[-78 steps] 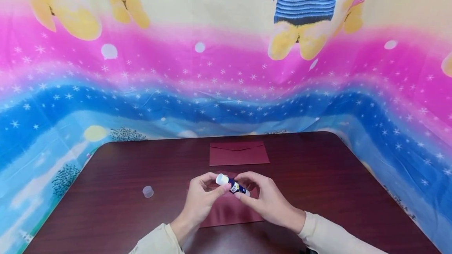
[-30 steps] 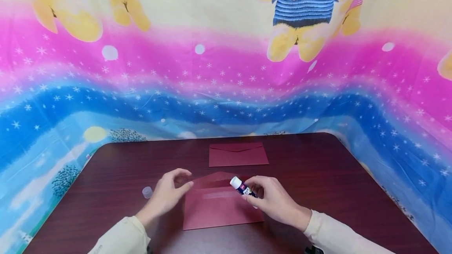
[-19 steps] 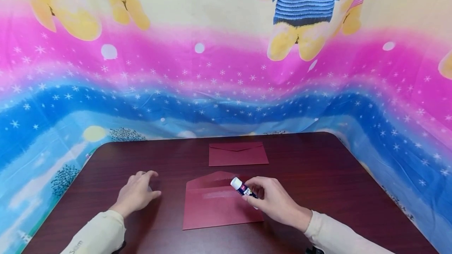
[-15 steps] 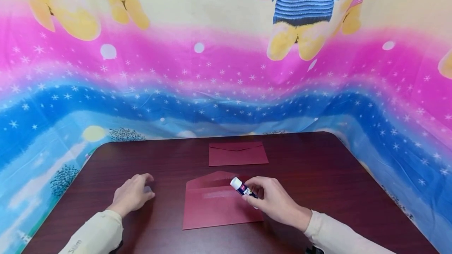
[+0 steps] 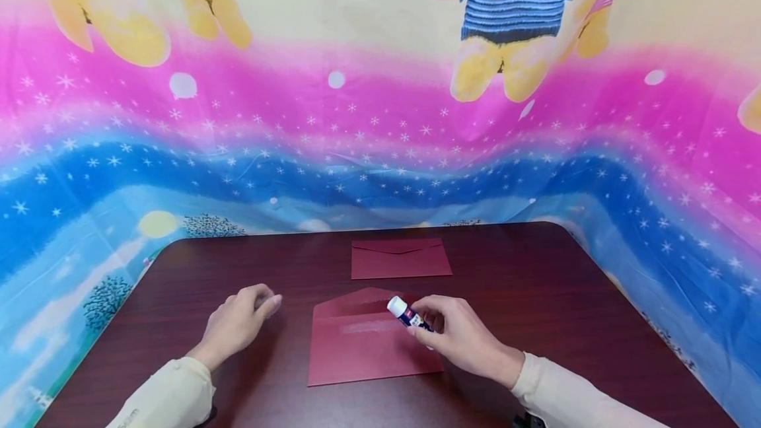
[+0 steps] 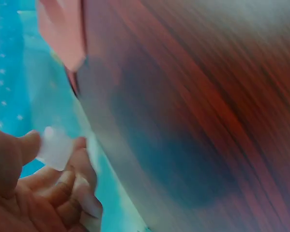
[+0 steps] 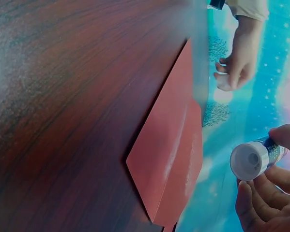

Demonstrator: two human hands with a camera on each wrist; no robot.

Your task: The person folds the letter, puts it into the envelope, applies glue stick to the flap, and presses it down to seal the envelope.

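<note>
My right hand [image 5: 466, 335] grips a glue stick [image 5: 409, 316] with a dark blue label, its white end tilted up to the left over the near envelope's right side. In the right wrist view, the glue stick's round base [image 7: 246, 162] faces the camera. Left of the envelope, my left hand [image 5: 234, 322] is raised above the table. It pinches a small translucent cap [image 6: 56, 149] between thumb and fingers. The dark red envelope [image 5: 357, 358] lies with its flap [image 5: 351, 302] unfolded away from me. Pale glue streaks show on its body and flap.
A second dark red envelope [image 5: 401, 264], flap folded down, lies farther back on the dark wooden table [image 5: 505, 269]. A colourful printed curtain [image 5: 380, 117] hangs right behind the table and along its sides.
My left hand has left the glue stick, moved left to the cap on the table and picked it up, then come slightly back right. My right hand has shifted a little right with the glue stick.
</note>
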